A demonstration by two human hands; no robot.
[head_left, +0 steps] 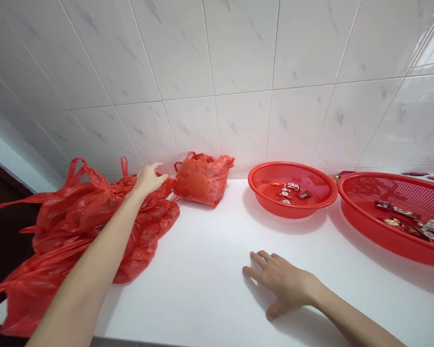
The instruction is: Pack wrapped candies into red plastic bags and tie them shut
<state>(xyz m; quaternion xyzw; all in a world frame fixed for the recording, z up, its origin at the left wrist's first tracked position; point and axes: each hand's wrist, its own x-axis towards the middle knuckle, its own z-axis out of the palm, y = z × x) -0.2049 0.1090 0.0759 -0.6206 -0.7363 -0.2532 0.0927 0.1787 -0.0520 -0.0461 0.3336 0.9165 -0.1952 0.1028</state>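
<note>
My left hand (149, 179) reaches far out over a heap of empty red plastic bags (83, 217) at the left. Its fingers are loosely spread and rest on the top of the heap, close to a filled, tied red bag (201, 178) that stands against the tiled wall. My right hand (280, 282) lies flat on the white counter (210, 270), palm down, fingers stretched toward the left, holding nothing.
A small red perforated basket (292, 190) with a few wrapped candies (287, 191) sits at the back right. A larger red basket (394, 217) with more candies stands at the far right edge. The white tiled wall (238, 72) runs behind everything.
</note>
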